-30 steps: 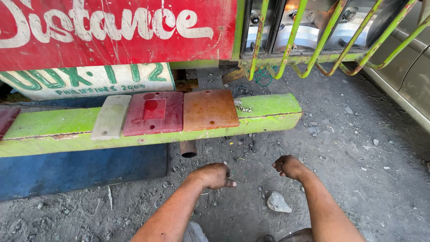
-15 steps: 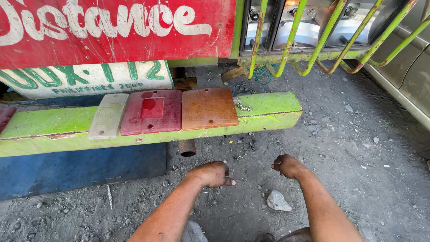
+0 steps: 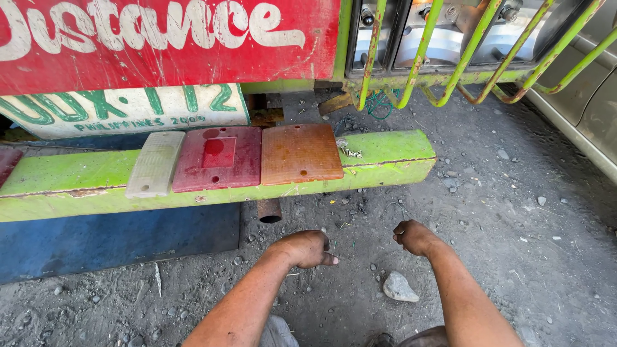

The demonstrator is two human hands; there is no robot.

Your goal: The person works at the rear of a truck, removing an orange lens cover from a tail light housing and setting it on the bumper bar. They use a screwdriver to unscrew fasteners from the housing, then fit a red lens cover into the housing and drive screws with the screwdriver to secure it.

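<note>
My left hand [image 3: 310,249] rests low over the gravel ground, fingers curled under and thumb pointing right, with nothing seen in it. My right hand [image 3: 414,236] is a closed fist just above the ground, a hand's width to the right; whether anything is inside it is hidden. Both sit just in front of a green bumper bar [image 3: 392,160]. On the bar lie three lamp lenses side by side: white [image 3: 154,164], red [image 3: 218,158] and orange [image 3: 301,153]. A few small screws [image 3: 350,152] lie right of the orange lens.
A rusty pipe end [image 3: 269,211] pokes out under the bar, beyond my left hand. A grey stone [image 3: 399,286] lies between my forearms. A blue panel [image 3: 109,243] is at the left. Above hang a red lettered board [image 3: 160,45] and green tube bars [image 3: 424,51].
</note>
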